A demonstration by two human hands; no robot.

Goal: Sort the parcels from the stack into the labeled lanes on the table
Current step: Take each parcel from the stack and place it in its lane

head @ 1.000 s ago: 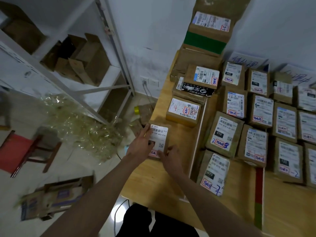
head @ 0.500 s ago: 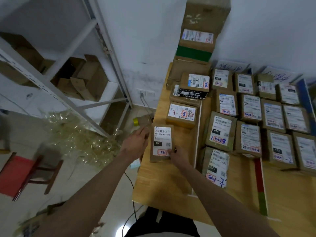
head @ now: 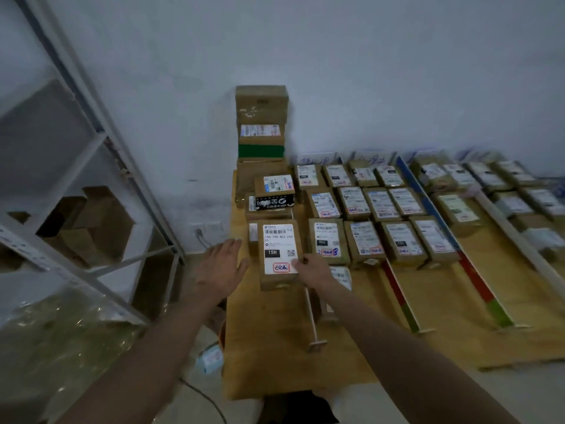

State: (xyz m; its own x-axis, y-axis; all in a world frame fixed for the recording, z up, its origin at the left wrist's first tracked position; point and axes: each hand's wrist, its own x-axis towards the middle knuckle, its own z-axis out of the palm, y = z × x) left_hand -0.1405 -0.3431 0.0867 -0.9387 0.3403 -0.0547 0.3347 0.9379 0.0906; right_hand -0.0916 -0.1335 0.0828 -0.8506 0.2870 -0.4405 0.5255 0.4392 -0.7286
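Left hand (head: pixel 221 266) lets go, fingers spread; right hand (head: pixel 308 269) alone grips 15H parcel (head: pixel 279 254), lifted off table (head: pixel 269 347) — lane placement next.

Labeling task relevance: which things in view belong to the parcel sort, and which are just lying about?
Job:
- 15H parcel, right hand holding it
- left hand, open beside it
- parcel stack
- sorted parcels
- lane dividers

Lying about:
- metal shelving
- empty cartons
- plastic wrap
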